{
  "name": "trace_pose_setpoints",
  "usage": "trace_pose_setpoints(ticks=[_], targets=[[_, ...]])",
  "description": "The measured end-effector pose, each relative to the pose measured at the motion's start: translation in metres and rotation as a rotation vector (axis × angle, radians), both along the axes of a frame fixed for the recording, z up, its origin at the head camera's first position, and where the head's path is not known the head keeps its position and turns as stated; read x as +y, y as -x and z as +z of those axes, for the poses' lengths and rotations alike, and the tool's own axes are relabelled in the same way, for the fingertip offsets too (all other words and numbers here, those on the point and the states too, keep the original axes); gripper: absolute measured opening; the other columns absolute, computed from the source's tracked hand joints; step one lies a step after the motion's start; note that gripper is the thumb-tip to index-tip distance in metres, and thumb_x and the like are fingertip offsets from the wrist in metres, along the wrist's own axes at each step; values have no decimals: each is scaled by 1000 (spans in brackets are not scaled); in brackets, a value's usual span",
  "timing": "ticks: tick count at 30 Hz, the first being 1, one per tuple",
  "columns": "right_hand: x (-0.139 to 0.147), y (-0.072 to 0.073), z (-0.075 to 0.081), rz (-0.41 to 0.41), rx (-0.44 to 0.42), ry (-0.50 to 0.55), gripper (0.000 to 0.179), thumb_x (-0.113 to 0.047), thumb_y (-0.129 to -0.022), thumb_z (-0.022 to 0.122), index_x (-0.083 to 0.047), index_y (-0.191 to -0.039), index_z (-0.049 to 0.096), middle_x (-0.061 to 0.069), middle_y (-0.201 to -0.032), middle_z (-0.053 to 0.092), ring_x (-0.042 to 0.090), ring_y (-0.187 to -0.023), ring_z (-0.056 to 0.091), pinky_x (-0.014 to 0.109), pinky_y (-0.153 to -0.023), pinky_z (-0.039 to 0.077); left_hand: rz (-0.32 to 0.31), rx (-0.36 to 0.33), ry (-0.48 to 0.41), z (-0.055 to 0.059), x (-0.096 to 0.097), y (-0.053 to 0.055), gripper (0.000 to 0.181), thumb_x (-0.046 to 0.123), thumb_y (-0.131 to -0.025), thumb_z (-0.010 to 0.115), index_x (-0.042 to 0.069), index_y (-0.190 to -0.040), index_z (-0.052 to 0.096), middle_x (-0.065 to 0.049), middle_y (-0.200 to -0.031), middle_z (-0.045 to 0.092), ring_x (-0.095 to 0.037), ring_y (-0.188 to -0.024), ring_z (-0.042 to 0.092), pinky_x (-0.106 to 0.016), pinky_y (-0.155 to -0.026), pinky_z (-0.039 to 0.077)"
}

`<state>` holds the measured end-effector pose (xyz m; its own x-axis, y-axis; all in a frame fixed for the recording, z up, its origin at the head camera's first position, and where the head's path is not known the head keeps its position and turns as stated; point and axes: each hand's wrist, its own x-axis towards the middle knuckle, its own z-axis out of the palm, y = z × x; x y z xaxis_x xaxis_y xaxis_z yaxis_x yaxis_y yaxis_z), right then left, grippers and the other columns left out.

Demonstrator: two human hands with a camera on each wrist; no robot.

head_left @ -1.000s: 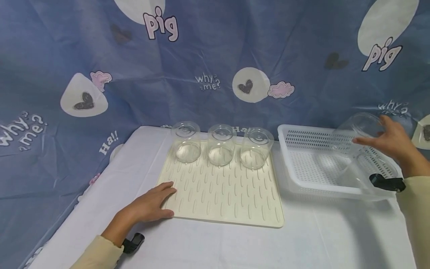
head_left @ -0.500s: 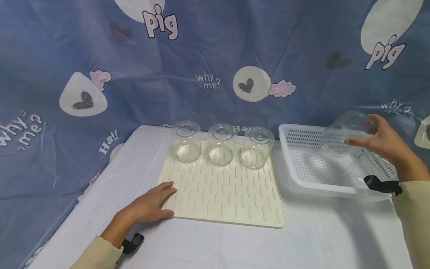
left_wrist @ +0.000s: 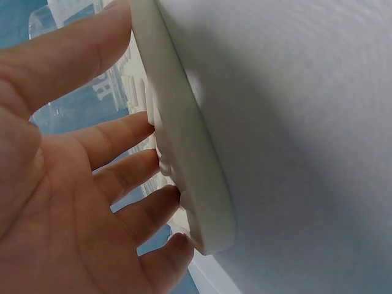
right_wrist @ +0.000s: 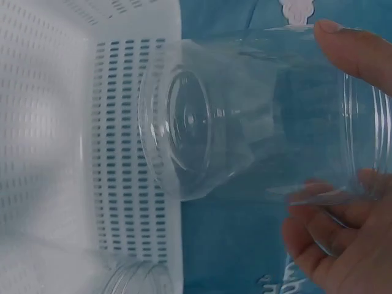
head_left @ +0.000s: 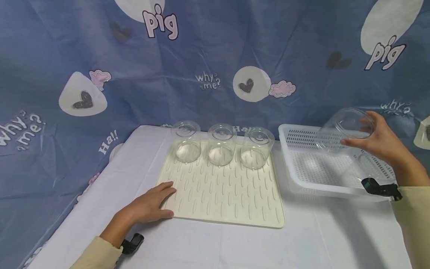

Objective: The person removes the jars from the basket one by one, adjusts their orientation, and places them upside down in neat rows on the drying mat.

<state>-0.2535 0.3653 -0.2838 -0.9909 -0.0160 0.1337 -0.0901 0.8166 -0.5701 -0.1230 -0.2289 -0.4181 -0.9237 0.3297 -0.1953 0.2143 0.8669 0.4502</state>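
Note:
My right hand (head_left: 386, 142) grips a clear plastic jar (head_left: 339, 130) near its threaded mouth, thumb on one side and fingers on the other. The jar is tilted above the back of the white basket (head_left: 292, 177); in the right wrist view its ringed base (right_wrist: 190, 119) points toward the basket. My left hand (head_left: 147, 203) rests at the left edge of a cream ridged mat (head_left: 221, 198), its fingers extended and touching the rim. Three clear jars stand bottom up in a row along the mat's back: left jar (head_left: 187, 144), middle jar (head_left: 221, 145), right jar (head_left: 256, 149).
Another clear jar (right_wrist: 138, 278) lies in the basket, partly visible beneath my right hand. The perforated basket stands right of the mat on a white tablecloth (head_left: 235, 246). Behind the table hangs a blue printed cloth (head_left: 188, 52).
My right hand has moved left with the jar, lifting it slightly over the basket. The left hand and the three jars on the mat have stayed put.

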Motion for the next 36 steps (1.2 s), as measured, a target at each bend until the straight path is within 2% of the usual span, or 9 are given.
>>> trace_pose_setpoints(ticks=[9,13,16,21,24,26,28,31,36], targets=[[-23,-12,8,-4,71,-16,119,-31,-81,83,-6,-155,-7,29,-161,22,55,-140,28,71,-96,37,26,-16,-3,0,-1,-1,71,32,-82,79,6,-142,51,-17,-158,36,-45,-143,37,-61,-112,38],[-31,-19,13,4,105,-25,118,-30,-79,85,-12,-156,-2,26,-159,27,50,-137,34,39,-90,44,30,-19,-5,0,-2,-1,71,32,-82,79,6,-142,51,-16,-158,36,-45,-144,37,-61,-112,38],[-37,-27,16,17,151,-18,117,-26,-76,87,-19,-157,3,25,-157,33,44,-132,40,12,-77,34,25,-14,-10,0,-1,0,72,33,-82,79,6,-142,51,-17,-158,36,-46,-143,37,-62,-112,38],[-52,-41,22,61,239,-1,114,-19,-71,90,-28,-155,14,23,-152,42,-6,-114,43,0,-73,29,26,-17,-20,0,-1,-1,72,33,-82,79,5,-142,51,-18,-158,36,-47,-143,36,-63,-112,37],[-61,-48,24,94,273,-4,116,-16,-69,92,-34,-154,15,20,-151,43,-17,-105,35,6,-80,29,32,-17,-15,0,0,-1,71,33,-82,79,6,-142,51,-17,-158,36,-46,-143,36,-62,-112,37],[-67,-53,25,117,282,-6,119,-14,-67,92,-38,-154,14,18,-152,43,-6,-117,41,19,-97,35,27,-10,-10,0,0,-1,71,33,-82,79,6,-141,51,-18,-158,36,-47,-143,37,-63,-111,38],[-73,-57,27,141,282,-8,122,-12,-66,92,-40,-154,11,18,-152,42,14,-130,41,42,-108,35,22,-6,-10,0,0,-1,72,33,-81,79,5,-141,52,-18,-157,37,-47,-143,37,-63,-111,38],[-82,-64,29,175,269,-4,126,-10,-64,93,-40,-155,11,20,-150,43,42,-133,37,72,-101,29,21,-6,-14,0,1,-1,72,33,-81,79,5,-141,52,-19,-157,37,-47,-143,37,-63,-111,38],[-98,-72,30,218,248,-6,126,-13,-63,94,-36,-157,14,22,-150,44,48,-128,42,73,-93,34,26,-9,-10,-1,1,0,71,33,-82,79,5,-141,51,-18,-158,36,-46,-143,37,-62,-112,38]])
